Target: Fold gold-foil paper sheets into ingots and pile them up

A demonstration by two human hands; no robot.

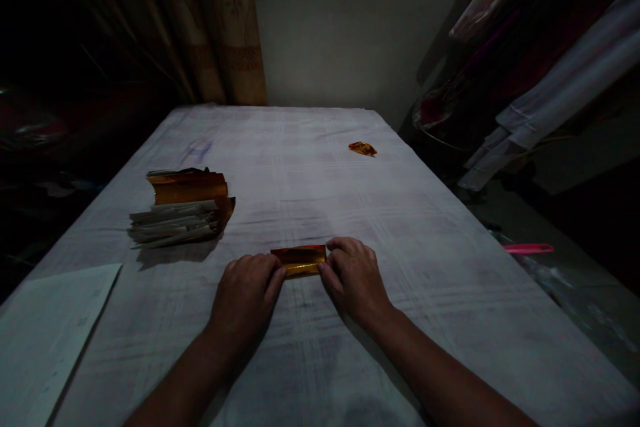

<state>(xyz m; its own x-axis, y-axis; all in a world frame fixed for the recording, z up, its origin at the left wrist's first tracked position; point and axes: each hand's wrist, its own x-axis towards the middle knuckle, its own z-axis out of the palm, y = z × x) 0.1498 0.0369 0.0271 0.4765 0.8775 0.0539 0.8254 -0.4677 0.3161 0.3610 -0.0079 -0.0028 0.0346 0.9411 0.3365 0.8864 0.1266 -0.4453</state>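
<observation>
Apparently folding foil at lower centre of frame, pinching left end in left hand, right end in right hand, probably needing even pressure along the crease next.

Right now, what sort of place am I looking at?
Probably a room in someone's home, though it is dim: a patterned curtain hangs at the far left, what look like clothes hang on the right, and a pale checked cloth is spread in front.
</observation>
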